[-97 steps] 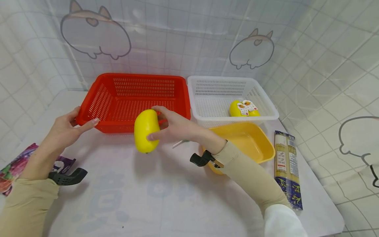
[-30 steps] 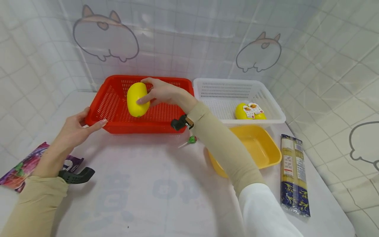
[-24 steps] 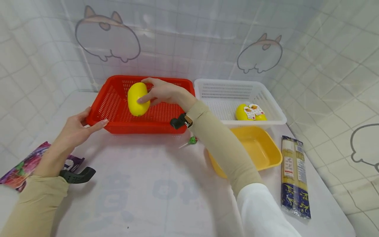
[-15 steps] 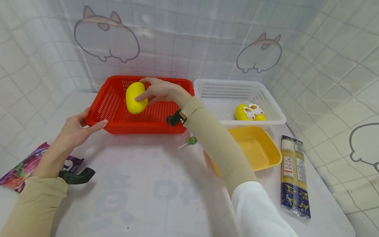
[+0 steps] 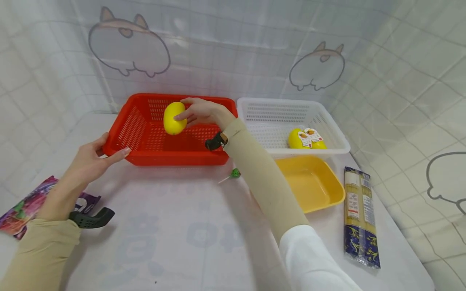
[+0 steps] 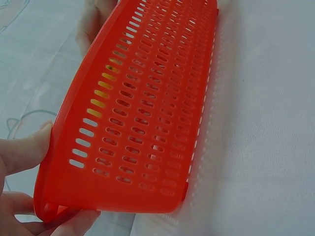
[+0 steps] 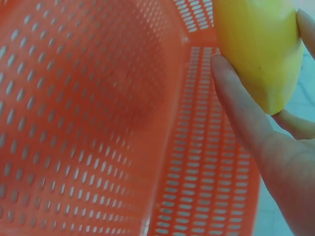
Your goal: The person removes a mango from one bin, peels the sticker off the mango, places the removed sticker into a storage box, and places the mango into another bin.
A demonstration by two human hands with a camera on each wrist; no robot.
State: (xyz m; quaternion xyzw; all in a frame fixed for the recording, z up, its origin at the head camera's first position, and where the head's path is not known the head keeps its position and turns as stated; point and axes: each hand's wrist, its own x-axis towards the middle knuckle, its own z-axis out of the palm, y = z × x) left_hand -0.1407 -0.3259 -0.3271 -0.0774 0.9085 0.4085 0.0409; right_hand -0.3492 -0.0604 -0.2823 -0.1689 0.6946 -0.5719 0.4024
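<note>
My right hand (image 5: 204,111) holds a smooth yellow mango (image 5: 174,118) between thumb and fingers, inside or just above the red plastic basket (image 5: 182,158). Close up in the right wrist view, the mango (image 7: 261,54) tapers to a blunt end, and the basket's slotted wall (image 7: 88,98) lies beside it. At the basket's front left corner, my left hand (image 5: 89,163) grips the rim, thumb on the near side. The left wrist view shows those fingers (image 6: 22,152) around the rim; bits of yellow show through the slots.
Right of the red basket stands a white basket (image 5: 255,151) with yellow, tagged items (image 5: 307,139). Before it sits a yellow tub (image 5: 340,194), partly behind my right sleeve. A lollipop (image 5: 235,173), a noodle packet (image 5: 360,218) and a purple packet (image 5: 22,210) lie on the table.
From in front of the red basket, my right hand has carried the mango back over it, then slightly right and lower within the last half second. My left hand keeps its grip on the rim.
</note>
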